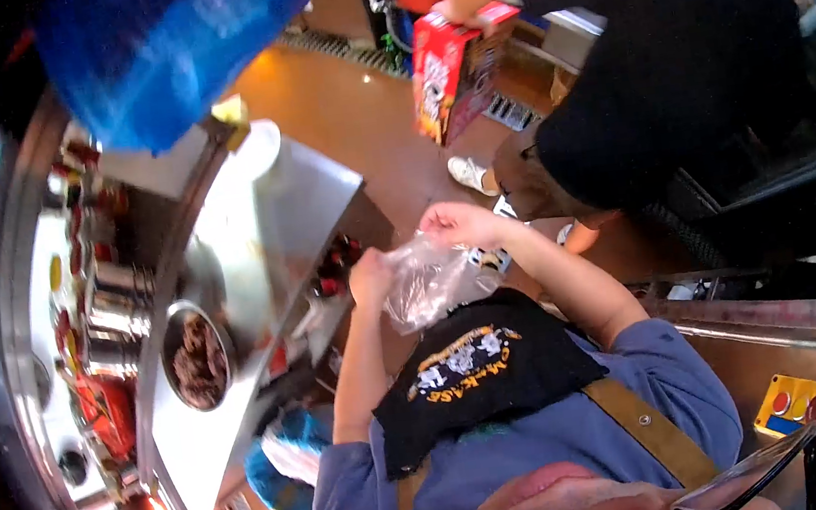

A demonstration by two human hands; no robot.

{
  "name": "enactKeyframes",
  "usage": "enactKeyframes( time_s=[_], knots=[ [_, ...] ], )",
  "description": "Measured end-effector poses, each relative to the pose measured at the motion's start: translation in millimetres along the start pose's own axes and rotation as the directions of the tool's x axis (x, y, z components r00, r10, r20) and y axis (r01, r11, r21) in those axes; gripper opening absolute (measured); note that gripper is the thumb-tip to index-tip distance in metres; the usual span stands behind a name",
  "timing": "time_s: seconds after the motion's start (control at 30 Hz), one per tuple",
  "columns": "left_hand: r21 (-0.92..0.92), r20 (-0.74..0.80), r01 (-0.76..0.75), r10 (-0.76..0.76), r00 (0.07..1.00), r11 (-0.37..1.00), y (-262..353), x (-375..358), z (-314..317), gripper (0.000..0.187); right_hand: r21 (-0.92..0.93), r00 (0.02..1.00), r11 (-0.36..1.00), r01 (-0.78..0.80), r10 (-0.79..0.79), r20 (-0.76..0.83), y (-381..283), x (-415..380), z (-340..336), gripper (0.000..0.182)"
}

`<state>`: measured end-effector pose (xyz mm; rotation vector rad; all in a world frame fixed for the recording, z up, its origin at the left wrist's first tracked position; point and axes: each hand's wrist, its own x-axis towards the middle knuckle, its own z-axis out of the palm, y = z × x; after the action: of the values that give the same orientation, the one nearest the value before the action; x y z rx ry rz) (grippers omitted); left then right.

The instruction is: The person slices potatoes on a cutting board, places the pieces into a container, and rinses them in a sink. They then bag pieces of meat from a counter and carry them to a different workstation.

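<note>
A clear plastic bag (416, 284) hangs crumpled in front of my chest, held between both hands. My left hand (370, 277) is closed on its left edge. My right hand (460, 224) pinches the bag's upper right edge, a little higher and farther out. The bag looks thin, and I make out nothing inside it. Beneath it lies the black printed bib (466, 364) of the apron I wear over a blue shirt.
On my left, a steel counter (304, 181) carries a metal bowl (201, 364) of dark meat-like pieces. Blue plastic (174, 60) hangs upper left. At upper right, a co-worker in black (662, 55) holds a red box (448, 74). A yellow switch panel (803, 411) sits lower right.
</note>
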<state>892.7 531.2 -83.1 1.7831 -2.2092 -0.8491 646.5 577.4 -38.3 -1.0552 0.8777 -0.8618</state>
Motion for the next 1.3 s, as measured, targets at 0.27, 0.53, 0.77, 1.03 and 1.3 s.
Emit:
enactKeyframes(
  time_s=[0.27, 0.53, 0.77, 1.03, 1.3],
  knots=[
    [-0.256, 0.303, -0.066, 0.144, 0.942, 0.964, 33, 27, 10, 0.03, -0.887, 0.927, 0.278, -0.369, 0.041, -0.373, 90, -46, -81, 0.027],
    [-0.246, 0.284, -0.087, 0.158, 0.946, 0.965, 118, 80, 32, 0.026, -0.486, 0.668, 0.653, -0.58, 0.041, -0.743, 118, -90, -207, 0.034],
    [-0.265, 0.113, -0.126, 0.16, 0.981, 0.956, 167, 149, 62, 0.026, 0.082, 0.794, 0.963, -0.256, 0.258, -0.55, 42, -106, -273, 0.056],
    [-0.526, 0.029, 0.101, -0.101, 0.994, 0.845, 189, 249, 51, 0.023, 0.164, 0.723, 0.946, -0.278, 0.319, -0.613, 41, -70, -354, 0.047],
    [-0.862, -0.015, 0.134, -0.289, 0.957, 0.488, 170, 398, 75, 0.018, -0.034, 0.645, 0.903, -0.429, 0.28, -0.711, 19, 10, -496, 0.042]
  ],
)
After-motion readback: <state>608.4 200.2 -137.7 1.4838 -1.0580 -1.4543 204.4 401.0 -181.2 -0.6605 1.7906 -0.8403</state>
